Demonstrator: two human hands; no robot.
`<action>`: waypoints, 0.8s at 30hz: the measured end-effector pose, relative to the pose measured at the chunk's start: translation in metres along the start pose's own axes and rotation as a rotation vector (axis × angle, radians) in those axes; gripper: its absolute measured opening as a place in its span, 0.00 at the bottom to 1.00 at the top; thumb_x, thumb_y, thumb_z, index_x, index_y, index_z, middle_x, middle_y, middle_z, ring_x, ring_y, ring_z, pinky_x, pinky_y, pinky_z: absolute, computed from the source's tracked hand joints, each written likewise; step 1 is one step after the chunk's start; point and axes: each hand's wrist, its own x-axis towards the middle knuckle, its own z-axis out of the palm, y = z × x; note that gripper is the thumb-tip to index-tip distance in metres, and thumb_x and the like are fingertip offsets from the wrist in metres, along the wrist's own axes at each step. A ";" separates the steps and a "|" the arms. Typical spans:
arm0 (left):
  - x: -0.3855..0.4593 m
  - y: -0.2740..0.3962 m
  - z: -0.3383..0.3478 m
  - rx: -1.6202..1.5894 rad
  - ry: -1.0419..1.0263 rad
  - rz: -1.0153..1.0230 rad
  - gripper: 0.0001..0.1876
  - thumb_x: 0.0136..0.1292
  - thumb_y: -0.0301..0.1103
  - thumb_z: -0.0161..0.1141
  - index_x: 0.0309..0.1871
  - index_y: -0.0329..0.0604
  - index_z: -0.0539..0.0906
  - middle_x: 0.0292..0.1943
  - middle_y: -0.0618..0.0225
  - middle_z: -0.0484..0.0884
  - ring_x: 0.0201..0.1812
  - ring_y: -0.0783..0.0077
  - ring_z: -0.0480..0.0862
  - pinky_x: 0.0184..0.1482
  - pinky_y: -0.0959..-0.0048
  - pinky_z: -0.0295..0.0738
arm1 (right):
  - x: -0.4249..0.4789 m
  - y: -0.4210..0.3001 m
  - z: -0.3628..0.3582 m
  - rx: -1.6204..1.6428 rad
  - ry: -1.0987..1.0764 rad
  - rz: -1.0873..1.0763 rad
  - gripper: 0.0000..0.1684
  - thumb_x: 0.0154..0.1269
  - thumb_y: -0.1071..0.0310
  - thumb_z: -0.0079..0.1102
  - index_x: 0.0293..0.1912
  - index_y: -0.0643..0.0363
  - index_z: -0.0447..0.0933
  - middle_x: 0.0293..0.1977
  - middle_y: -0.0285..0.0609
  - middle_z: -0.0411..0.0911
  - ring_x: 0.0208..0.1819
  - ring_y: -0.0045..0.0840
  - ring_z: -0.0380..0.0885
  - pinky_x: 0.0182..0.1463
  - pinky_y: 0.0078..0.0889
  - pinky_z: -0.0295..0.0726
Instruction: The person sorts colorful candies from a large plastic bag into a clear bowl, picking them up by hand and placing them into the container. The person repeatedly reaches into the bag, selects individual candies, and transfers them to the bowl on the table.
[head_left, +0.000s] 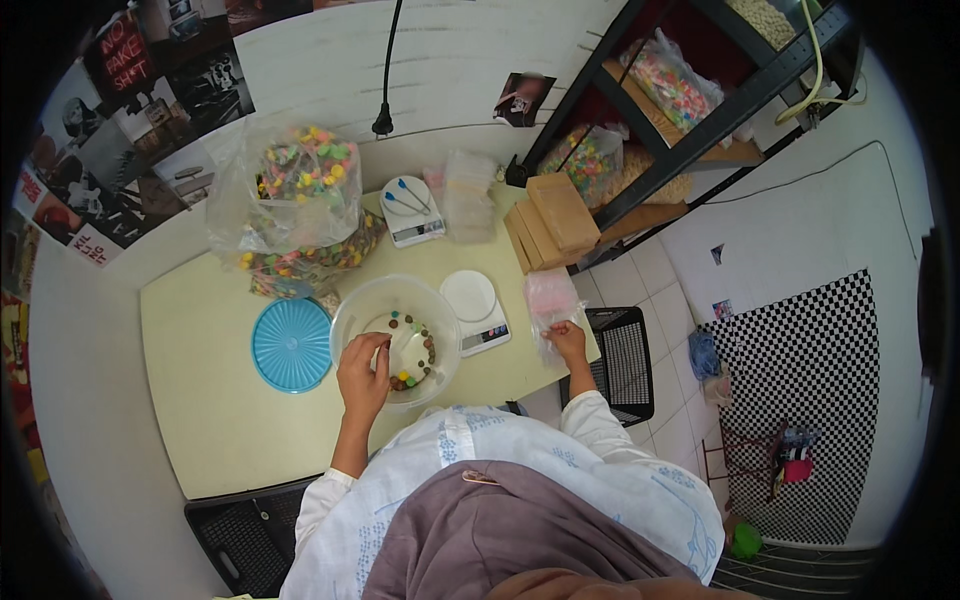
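My left hand (365, 369) is over the near left rim of a clear plastic tub (451, 367), thumb and fingers bent towards each other; whether something small is between them I cannot tell. Small round brown, green and yellow candies (429, 345) lie on the tub's bottom. At the table's right edge, my right hand (566, 340) pinches a stack of clear plastic bags (550, 296). Between the tub and the bags sits a white digital kitchen scale (480, 339). A round blue ribbed lid (291, 345) lies left of the tub.
Large bags of colourful candies (307, 195) stand at the back left. Behind the tub are a second scale (417, 232) holding blue-tipped tongs, more clear bags (469, 199) and brown cardboard boxes (562, 214). A black plastic basket (643, 360) is below the right edge, near a metal shelf (675, 161).
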 end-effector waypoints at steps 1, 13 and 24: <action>-0.001 -0.001 0.001 0.002 0.007 0.001 0.07 0.60 0.22 0.62 0.41 0.41 0.84 0.40 0.63 0.85 0.43 0.58 0.83 0.46 0.65 0.76 | 0.001 0.001 0.000 0.060 -0.026 0.025 0.12 0.51 0.72 0.77 0.34 0.61 0.82 0.28 0.34 0.81 0.29 0.18 0.77 0.36 0.23 0.77; -0.004 -0.001 0.006 0.068 0.014 0.021 0.06 0.60 0.24 0.62 0.40 0.43 0.84 0.39 0.66 0.85 0.41 0.59 0.83 0.45 0.65 0.76 | 0.014 0.032 0.004 0.208 0.033 0.035 0.12 0.59 0.75 0.70 0.44 0.60 0.80 0.30 0.32 0.79 0.26 0.16 0.73 0.31 0.20 0.72; -0.005 0.002 0.004 0.105 0.001 -0.007 0.05 0.61 0.25 0.62 0.40 0.44 0.84 0.38 0.67 0.85 0.41 0.58 0.83 0.45 0.65 0.76 | 0.004 0.000 -0.005 0.216 -0.129 0.141 0.13 0.58 0.72 0.72 0.43 0.61 0.83 0.34 0.32 0.82 0.34 0.16 0.77 0.39 0.19 0.74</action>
